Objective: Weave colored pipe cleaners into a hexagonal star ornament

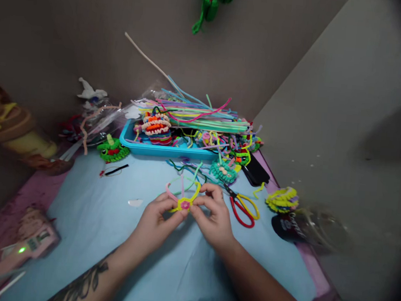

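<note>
Between my two hands, above the light blue cloth, is a pipe cleaner flower with a pink middle and yellow around it. Pink, lilac, mint and yellow stems loop up from it. My left hand pinches its left side between thumb and fingers. On the right side, my right hand grips the yellow part with thumb and forefinger, the other fingers curled. Right of that hand lie scissors with one red and one yellow handle. Loose green and blue pipe cleaners lie just beyond the hands.
A blue tray at the back holds many pipe cleaners and finished pieces. Around it sit a green figure, a teal figure and a black phone. A yellow piece and a cup stand right; a pink device lies left.
</note>
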### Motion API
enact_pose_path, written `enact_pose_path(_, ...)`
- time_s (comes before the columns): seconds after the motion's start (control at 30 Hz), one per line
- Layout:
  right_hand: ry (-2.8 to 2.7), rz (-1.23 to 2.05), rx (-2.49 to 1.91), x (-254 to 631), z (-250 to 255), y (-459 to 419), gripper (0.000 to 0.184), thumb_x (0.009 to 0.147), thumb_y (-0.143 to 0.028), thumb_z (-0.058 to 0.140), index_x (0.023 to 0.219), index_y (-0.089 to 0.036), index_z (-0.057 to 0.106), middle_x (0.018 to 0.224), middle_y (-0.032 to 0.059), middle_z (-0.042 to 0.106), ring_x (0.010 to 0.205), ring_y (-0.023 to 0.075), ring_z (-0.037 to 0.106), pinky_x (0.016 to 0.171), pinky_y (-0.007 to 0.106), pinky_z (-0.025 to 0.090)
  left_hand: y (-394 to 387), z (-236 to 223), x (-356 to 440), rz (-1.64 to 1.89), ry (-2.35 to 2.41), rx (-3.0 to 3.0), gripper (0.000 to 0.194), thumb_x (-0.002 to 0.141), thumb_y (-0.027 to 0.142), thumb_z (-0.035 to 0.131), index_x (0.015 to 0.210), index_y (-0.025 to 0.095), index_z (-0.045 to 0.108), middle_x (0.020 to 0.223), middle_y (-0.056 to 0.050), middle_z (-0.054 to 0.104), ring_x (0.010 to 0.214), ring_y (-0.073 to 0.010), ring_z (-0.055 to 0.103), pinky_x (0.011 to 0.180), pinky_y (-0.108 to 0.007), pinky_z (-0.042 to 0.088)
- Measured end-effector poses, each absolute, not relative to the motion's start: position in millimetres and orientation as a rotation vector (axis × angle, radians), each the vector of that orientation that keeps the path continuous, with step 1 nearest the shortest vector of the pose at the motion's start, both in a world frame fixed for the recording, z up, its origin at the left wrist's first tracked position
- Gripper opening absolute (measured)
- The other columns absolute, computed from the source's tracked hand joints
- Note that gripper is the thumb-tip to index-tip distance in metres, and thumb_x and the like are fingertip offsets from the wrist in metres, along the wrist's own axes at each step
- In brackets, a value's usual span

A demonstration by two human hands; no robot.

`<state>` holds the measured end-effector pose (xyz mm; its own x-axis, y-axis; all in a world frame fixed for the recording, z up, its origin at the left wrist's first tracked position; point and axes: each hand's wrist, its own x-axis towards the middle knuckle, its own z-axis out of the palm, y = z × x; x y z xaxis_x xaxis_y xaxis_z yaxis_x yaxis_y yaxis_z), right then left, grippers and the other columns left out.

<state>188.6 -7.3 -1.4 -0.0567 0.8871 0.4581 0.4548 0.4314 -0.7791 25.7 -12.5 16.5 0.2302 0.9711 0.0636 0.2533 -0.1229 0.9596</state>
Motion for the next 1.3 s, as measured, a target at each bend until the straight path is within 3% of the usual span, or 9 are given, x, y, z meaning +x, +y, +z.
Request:
enact_pose_path(0.23,-1.703,0.599,-1.183,187,-3,-7,0.01,0.079,-0.019,0.058,0.069,-0.02,0.06,0.096,0.0043,0.048,0.093,0.0199,0.052,0.082,0.036,0.043,-11,14,25,0.955,1.183,1.537,0.016,0.081,0.028,0.061,0.076,0.017,0.07,0.082,-0.006,0.064,0.083,-0.0194,0.058,0.078,-0.031,0.043)
enact_pose_path(0.37,-1.696,0.536,-1.189,187,-7,-6,0.006,0.079,-0.019,0.061,0.076,-0.021,0.065,0.098,0.0048,0.05,0.097,0.0214,0.052,0.086,0.038,0.043,-8,10,22,0.945,1.188,1.351,0.018,0.077,0.032,0.065,0.076,0.015,0.071,0.079,-0.006,0.066,0.08,-0.02,0.056,0.077,-0.031,0.042)
enact_pose_path(0.5,-1.743,0.348,-1.099,189,-8,-7,0.027,0.084,-0.01,0.052,0.102,-0.026,0.066,0.099,0.0051,0.05,0.096,0.0201,0.052,0.085,0.039,0.045,-3,7,18,1.013,1.126,0.975,0.023,0.076,0.038,0.068,0.077,0.015,0.071,0.077,-0.004,0.066,0.075,-0.0163,0.054,0.073,-0.028,0.041)
enact_pose_path(0.57,-1.861,0.228,-1.012,189,-8,-9,0.034,0.082,-0.006,0.052,0.105,-0.028,0.065,0.096,0.0044,0.051,0.094,0.0199,0.052,0.085,0.04,0.045,-1,6,16,1.037,1.087,0.829,0.025,0.075,0.039,0.07,0.077,0.014,0.07,0.074,-0.003,0.063,0.072,-0.0144,0.052,0.071,-0.026,0.04)
enact_pose_path(0.83,-1.995,0.098,-0.802,183,-9,-12,0.025,0.077,-0.005,0.062,0.092,-0.025,0.065,0.084,0.0031,0.06,0.084,0.0189,0.051,0.075,0.037,0.048,-2,7,19,1.074,1.027,0.713,0.03,0.074,0.042,0.07,0.074,0.013,0.066,0.072,-0.001,0.058,0.067,-0.0123,0.049,0.063,-0.023,0.039)
enact_pose_path(1.0,-1.959,0.234,-0.674,182,-3,-12,0.023,0.078,-0.005,0.065,0.093,-0.023,0.066,0.075,0.0014,0.066,0.077,0.0169,0.056,0.07,0.034,0.048,-2,7,18,1.096,1.287,1.06,0.028,0.075,0.038,0.066,0.059,0.016,0.06,0.06,0.003,0.051,0.061,-0.0118,0.045,0.059,-0.023,0.035)
enact_pose_path(1.17,-1.742,0.42,-0.746,189,7,-9,0.01,0.079,-0.014,0.068,0.084,-0.023,0.067,0.071,0.0013,0.063,0.072,0.0167,0.056,0.068,0.034,0.046,-2,6,17,1.072,1.447,1.524,0.02,0.077,0.031,0.061,0.066,0.017,0.069,0.071,-0.002,0.06,0.073,-0.0168,0.054,0.068,-0.025,0.039)
enact_pose_path(1.3,-1.739,0.488,-0.832,190,6,-6,0.007,0.081,-0.023,0.068,0.087,-0.025,0.068,0.079,0.002,0.064,0.079,0.0186,0.058,0.074,0.037,0.046,2,7,14,0.989,1.456,1.432,0.025,0.076,0.036,0.061,0.06,0.017,0.063,0.064,0.0,0.055,0.066,-0.0154,0.05,0.061,-0.024,0.036)
